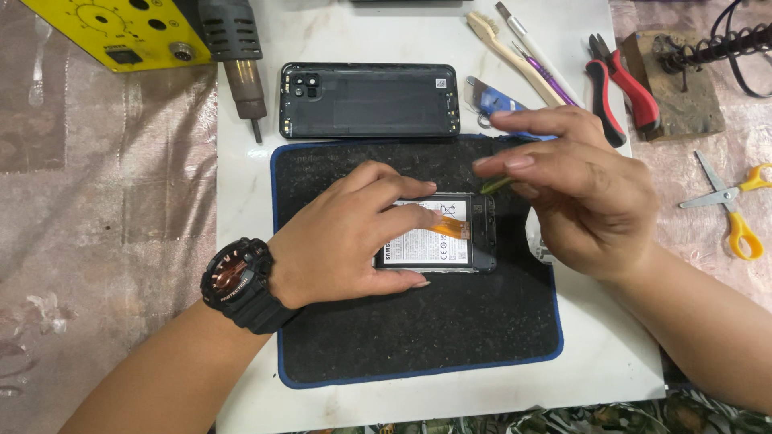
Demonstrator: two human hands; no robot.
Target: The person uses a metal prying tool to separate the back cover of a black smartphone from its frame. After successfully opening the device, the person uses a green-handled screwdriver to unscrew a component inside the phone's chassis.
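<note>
Two hands at an opened phone on a black mat

We see a white board (241,241) on the table, and on it a black mat (418,337) with a blue edge. The opened phone (438,241) lies in the middle of the mat, its battery and an orange ribbon cable (449,227) showing. Our left hand (338,241), with a black watch (241,281) on the wrist, rests over the phone's left part, fingers spread and pressing it down. Our right hand (579,193), at the phone's far right corner, pinches a thin green tool (494,185). The phone's back cover (370,100) lies just beyond the mat. Red pliers (619,84) lie far right, yellow scissors (736,209) further right.
</note>
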